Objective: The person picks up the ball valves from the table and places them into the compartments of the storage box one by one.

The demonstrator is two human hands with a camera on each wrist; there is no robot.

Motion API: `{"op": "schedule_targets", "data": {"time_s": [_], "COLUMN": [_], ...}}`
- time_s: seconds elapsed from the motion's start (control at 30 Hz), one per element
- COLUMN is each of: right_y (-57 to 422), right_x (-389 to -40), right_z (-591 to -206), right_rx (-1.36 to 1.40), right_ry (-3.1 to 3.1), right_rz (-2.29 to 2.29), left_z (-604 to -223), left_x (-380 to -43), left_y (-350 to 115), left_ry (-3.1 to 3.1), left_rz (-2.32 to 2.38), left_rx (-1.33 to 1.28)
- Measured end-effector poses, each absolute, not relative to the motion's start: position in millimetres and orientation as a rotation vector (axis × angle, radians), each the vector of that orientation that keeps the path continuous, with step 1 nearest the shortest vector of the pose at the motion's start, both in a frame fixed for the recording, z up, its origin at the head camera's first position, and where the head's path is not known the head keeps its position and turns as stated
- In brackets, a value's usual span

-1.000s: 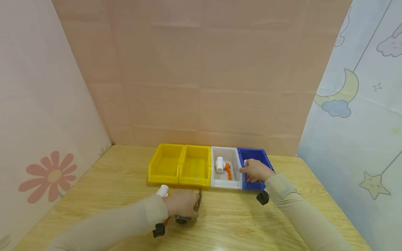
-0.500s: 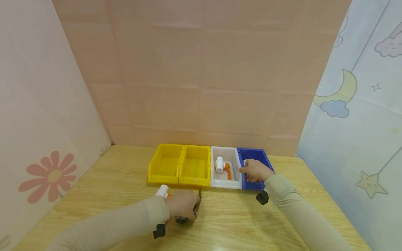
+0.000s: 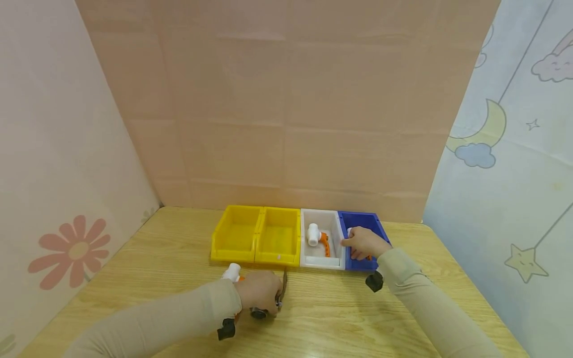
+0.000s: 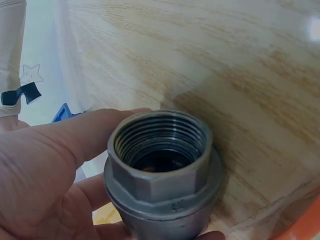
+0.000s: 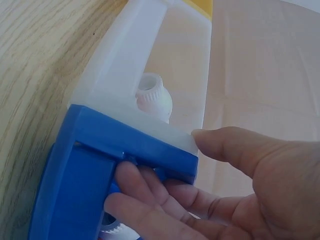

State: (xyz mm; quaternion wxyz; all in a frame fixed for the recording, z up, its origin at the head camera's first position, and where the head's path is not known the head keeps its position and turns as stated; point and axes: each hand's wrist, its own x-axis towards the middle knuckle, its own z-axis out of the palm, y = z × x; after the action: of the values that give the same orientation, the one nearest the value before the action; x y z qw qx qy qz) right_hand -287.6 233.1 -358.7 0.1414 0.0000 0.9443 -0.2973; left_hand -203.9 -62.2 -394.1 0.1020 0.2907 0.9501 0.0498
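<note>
Metal fitting in the left hand, right hand steady on the bins

The left hand (image 3: 260, 291) holds a metal fitting (image 4: 150, 189) just above or on the table (image 3: 335, 323); I cannot tell if it touches. Its thumb and fingers are bent around the body, so the hand is closed to the width of the fitting. The threaded mouth looks toward the wrist camera and is not covered by fingers. This seems a good hold: the thumb lies beside the rim, and the heavy-looking body should be carried by the fingers below, because smooth metal could turn in the hand. A thin metal piece (image 3: 284, 286) shows beyond the fingers; whether it belongs to the fitting, I cannot say.

The right hand (image 3: 364, 242) is partly closed over the neighbouring walls of the white bin (image 5: 120, 55) and the blue bin (image 5: 70, 195): thumb at the white side, fingers bent inside the blue one. How hard it pinches is not visible. A light, even hold is probably best, as a strong pull could shift both bins. A white part (image 5: 120, 232) lies close under these fingers, so they should not knock it. Near the left wrist, another white part (image 3: 232, 272) is on the table; the sleeve (image 3: 197, 308) should pass it with care.
</note>
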Motion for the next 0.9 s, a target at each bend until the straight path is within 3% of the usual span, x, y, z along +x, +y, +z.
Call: {"op": "schedule_targets", "data": {"time_s": [0.73,0.9], "right_y": [232.1,232.0], "right_x": [-288.2,-287.7], "right_z": [-358.6,-358.4], "right_rx": [0.027,0.023], "right_ry": [2.710,2.715], "right_rz": [-0.886,-0.880], "left_z": [-389.4,-371.5], "left_x": [-206.6,-205.0], "left_y": [-64.8,-67.8], "left_ry": [2.741,2.678], "left_rz": [0.230,0.349], "left_rx": [0.915,0.976]}}
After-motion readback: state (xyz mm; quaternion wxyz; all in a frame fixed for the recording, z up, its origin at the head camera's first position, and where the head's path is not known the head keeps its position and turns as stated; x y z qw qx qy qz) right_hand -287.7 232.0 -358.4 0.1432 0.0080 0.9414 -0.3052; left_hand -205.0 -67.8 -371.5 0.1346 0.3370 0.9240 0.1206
